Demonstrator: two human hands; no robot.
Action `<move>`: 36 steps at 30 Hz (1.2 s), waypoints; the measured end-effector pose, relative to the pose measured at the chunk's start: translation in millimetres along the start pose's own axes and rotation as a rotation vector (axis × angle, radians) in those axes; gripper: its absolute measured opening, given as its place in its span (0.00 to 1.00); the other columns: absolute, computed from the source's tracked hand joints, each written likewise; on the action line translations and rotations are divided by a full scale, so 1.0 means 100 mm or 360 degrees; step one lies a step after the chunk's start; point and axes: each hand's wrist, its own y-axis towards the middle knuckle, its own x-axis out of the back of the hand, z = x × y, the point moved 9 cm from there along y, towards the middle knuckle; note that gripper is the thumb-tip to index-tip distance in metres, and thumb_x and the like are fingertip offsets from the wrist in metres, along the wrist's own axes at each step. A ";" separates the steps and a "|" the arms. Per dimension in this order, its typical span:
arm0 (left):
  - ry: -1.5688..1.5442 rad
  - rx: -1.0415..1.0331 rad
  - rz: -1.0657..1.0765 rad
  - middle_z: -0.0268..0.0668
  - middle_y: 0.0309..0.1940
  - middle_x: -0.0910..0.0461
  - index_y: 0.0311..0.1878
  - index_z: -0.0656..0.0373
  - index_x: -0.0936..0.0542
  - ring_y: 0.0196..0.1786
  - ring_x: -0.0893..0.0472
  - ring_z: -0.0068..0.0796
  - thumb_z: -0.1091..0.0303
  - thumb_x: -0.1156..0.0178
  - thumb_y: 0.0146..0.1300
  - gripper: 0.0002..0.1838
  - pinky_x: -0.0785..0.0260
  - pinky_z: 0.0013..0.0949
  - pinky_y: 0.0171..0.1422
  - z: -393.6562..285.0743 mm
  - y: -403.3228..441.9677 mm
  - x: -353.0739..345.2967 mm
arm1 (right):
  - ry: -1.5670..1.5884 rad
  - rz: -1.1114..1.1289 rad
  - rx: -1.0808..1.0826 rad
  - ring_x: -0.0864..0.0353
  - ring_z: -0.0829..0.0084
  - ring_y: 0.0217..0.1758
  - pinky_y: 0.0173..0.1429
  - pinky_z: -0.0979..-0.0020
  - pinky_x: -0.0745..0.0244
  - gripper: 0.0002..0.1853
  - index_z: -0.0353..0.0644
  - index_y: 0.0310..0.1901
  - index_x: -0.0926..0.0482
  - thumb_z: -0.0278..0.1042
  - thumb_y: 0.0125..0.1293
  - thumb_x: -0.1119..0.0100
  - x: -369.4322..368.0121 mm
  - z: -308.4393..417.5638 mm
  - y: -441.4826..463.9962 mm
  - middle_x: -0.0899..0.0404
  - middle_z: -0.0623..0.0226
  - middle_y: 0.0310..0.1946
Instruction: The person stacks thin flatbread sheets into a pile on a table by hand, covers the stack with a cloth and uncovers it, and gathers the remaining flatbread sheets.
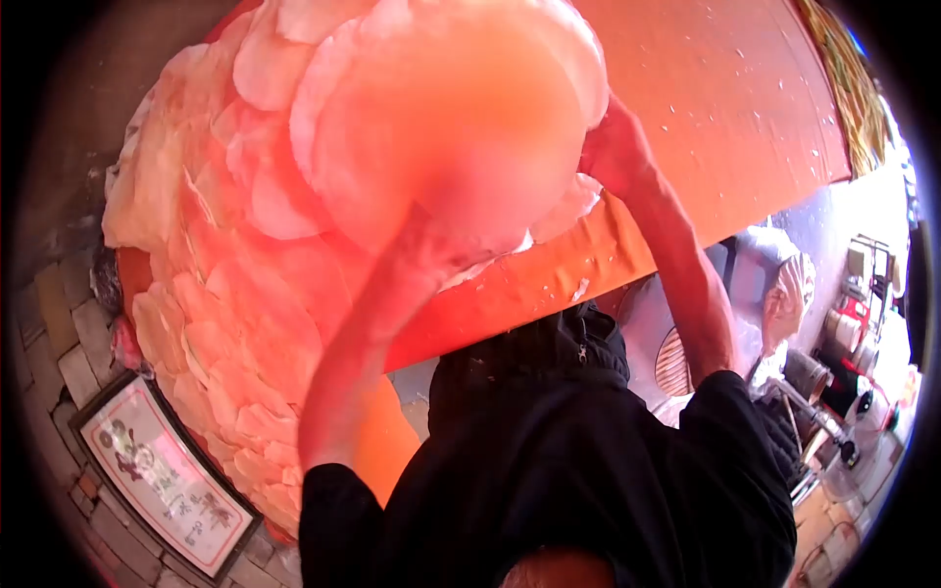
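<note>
A large, thin, round pale sheet (392, 127) lies across an orange-covered table, blurred at its middle. My left hand (431, 245) is at the sheet's near edge, smeared by motion, so its fingers are hard to make out. At the sheet's right edge is my right hand (613, 147), its fingers mostly hidden and its grip unclear. Many overlapping thin round sheets (235, 304) cover the left side of the table. A smaller torn piece (570, 208) sits near the table's front edge, between my hands.
The orange tabletop (725, 108) extends to the right, dotted with small white flakes. A framed picture (167, 475) rests by a brick surface at lower left. Metal equipment and assorted items (853, 333) stand at the right. Striped material (848, 88) hangs at upper right.
</note>
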 end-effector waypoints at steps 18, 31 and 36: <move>-0.0401 -0.0279 -0.1072 0.48 0.50 0.18 0.41 0.62 0.18 0.53 0.17 0.46 0.67 0.31 0.60 0.10 0.24 0.41 0.55 0.31 -0.40 -0.33 | -0.0316 -0.0206 0.0291 0.16 0.78 0.45 0.45 0.75 0.21 0.15 0.37 0.54 0.20 0.38 0.75 0.43 -0.25 -0.16 -0.45 0.15 0.69 0.46; -0.0561 -0.0460 -0.1573 0.27 0.36 0.23 0.43 0.62 0.22 0.37 0.27 0.16 0.68 0.44 0.73 0.07 0.32 0.23 0.43 0.27 -1.14 1.98 | -0.2491 -0.1284 0.1543 0.19 0.51 0.50 0.54 0.58 0.24 0.29 0.37 0.59 0.23 0.47 0.62 0.31 -0.04 0.55 -0.69 0.17 0.51 0.46; -0.0122 -0.0779 -0.1126 0.42 0.35 0.21 0.40 0.61 0.24 0.38 0.20 0.38 0.65 0.38 0.65 0.09 0.26 0.40 0.42 -0.46 -0.36 1.02 | -0.1763 -0.1168 0.1153 0.22 0.52 0.61 0.64 0.57 0.28 0.26 0.41 0.62 0.23 0.50 0.68 0.37 0.47 0.52 -0.30 0.20 0.49 0.56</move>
